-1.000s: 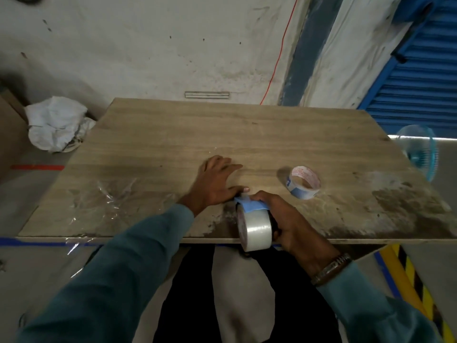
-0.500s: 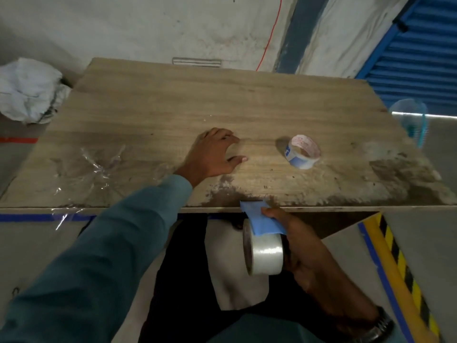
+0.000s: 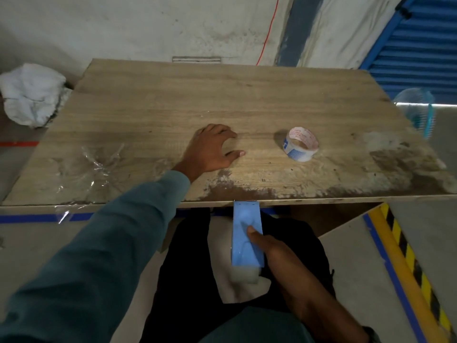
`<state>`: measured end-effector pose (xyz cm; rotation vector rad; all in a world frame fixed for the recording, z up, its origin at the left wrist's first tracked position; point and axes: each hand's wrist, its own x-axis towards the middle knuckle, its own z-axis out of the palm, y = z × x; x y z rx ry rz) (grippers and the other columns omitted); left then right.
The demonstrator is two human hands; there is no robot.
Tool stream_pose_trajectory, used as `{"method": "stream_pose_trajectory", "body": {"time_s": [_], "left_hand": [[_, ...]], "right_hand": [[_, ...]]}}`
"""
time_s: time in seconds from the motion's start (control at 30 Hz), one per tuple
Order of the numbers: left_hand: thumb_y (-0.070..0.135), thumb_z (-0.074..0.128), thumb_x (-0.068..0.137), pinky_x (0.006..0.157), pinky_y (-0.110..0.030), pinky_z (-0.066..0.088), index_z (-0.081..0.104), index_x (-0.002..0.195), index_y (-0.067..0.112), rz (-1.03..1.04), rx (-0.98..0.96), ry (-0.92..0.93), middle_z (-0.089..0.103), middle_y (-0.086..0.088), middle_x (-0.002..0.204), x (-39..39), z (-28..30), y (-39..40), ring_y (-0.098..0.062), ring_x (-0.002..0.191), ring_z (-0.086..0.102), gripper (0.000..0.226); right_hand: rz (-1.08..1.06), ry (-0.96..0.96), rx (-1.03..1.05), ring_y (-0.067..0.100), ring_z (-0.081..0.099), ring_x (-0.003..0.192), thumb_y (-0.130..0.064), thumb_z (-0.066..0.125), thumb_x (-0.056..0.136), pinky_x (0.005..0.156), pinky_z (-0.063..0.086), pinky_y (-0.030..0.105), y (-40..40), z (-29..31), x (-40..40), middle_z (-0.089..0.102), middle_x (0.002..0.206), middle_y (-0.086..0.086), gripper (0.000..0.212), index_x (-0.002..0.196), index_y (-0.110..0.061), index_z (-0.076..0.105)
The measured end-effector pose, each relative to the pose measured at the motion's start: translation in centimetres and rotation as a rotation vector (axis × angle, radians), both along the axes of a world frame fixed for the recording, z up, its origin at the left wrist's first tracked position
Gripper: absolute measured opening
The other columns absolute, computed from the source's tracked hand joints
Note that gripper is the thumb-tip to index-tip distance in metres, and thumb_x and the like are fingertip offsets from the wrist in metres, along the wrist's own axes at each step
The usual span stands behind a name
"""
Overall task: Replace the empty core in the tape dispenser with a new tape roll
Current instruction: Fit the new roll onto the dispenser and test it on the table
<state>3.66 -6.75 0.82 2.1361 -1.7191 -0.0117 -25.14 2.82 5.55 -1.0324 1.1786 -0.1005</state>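
Head view: tabletop (image 3: pixel 247 100) fills the upper half, wood, worn and stained along the near edge. Left hand (image 3: pixel 210 149) rests on it near centre, fingers loosely spread, holding nothing. Right hand (image 3: pixel 265 246) is below the near edge over the lap, gripping the blue tape dispenser (image 3: pixel 246 237), thumb on its flat face. Dispenser's long axis runs toward/away from the person, far end just under the tabletop lip. New tape roll (image 3: pixel 246 274) looks seated at its near end, mostly hidden and blurred. Empty core (image 3: pixel 300 144) lies on the tabletop, right of the left hand, well apart from the dispenser, ahead and slightly right of it. Left hand is nearer the core. Swap looks essentially done; can't confirm the roll is fully on the hub.
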Motion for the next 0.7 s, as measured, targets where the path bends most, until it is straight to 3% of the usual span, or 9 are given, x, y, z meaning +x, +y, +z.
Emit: {"method": "stream_pose_trajectory", "body": {"time_s": [0.1,0.2,0.37,0.5,0.63,0.7], "left_hand": [[0.074,0.059,0.091,0.116,-0.049,0.037,0.065,0.140,0.028,-0.007,0.004,-0.015,0.058,0.002,0.150,-0.1,0.2,0.0,-0.024,0.141,0.049,0.067],[0.076,0.054,0.091,0.115,-0.049,0.039,0.064,0.141,0.028,-0.009,0.016,-0.027,0.058,0.002,0.150,-0.1,0.3,0.1,-0.024,0.141,0.049,0.071],[0.075,0.055,0.092,0.115,-0.049,0.039,0.064,0.141,0.027,-0.011,0.011,-0.032,0.059,0.001,0.150,-0.2,0.2,0.2,-0.025,0.141,0.050,0.070],[0.075,0.054,0.092,0.114,-0.049,0.040,0.065,0.141,0.026,-0.015,0.007,-0.056,0.059,0.000,0.150,-0.3,0.5,0.0,-0.025,0.141,0.050,0.070],[0.075,0.052,0.092,0.111,-0.047,0.042,0.072,0.130,0.024,-0.001,-0.057,-0.102,0.068,0.003,0.135,-0.5,0.5,0.5,-0.023,0.128,0.059,0.067],[0.070,0.055,0.093,0.109,-0.045,0.043,0.075,0.123,0.023,-0.009,-0.095,-0.124,0.071,0.005,0.124,-0.8,0.6,0.6,-0.021,0.119,0.062,0.060]], "right_hand": [[-0.008,0.041,0.053,0.042,0.070,0.119,-0.048,0.063,0.104,0.115,0.047,0.059,0.3,-1.8,-0.2,0.081,0.110,0.011,0.036,0.093,-0.020,0.083],[-0.049,0.082,0.061,0.040,0.065,0.124,-0.051,0.059,0.104,0.113,0.049,0.061,0.2,-3.6,-0.2,0.071,0.127,0.018,0.046,0.125,-0.011,0.070],[-0.058,0.116,0.020,0.029,0.068,0.099,-0.048,0.061,0.104,0.097,0.054,0.048,-1.4,-4.2,0.4,0.072,0.107,0.014,0.040,0.111,-0.010,0.071],[-0.027,0.102,0.010,0.036,0.069,0.114,-0.051,0.059,0.105,0.105,0.054,0.052,-1.7,-4.4,0.3,0.072,0.128,0.024,0.037,0.104,-0.016,0.071],[0.028,0.041,-0.032,0.041,0.068,0.124,-0.083,0.067,0.072,0.110,0.051,0.058,-1.3,-5.0,-0.4,0.073,0.129,0.022,0.082,0.116,-0.015,0.075],[0.046,0.032,-0.039,0.035,0.071,0.119,-0.080,0.069,0.076,0.110,0.053,0.056,-1.1,-4.3,-0.8,0.077,0.124,0.016,0.075,0.118,-0.018,0.074]]}}
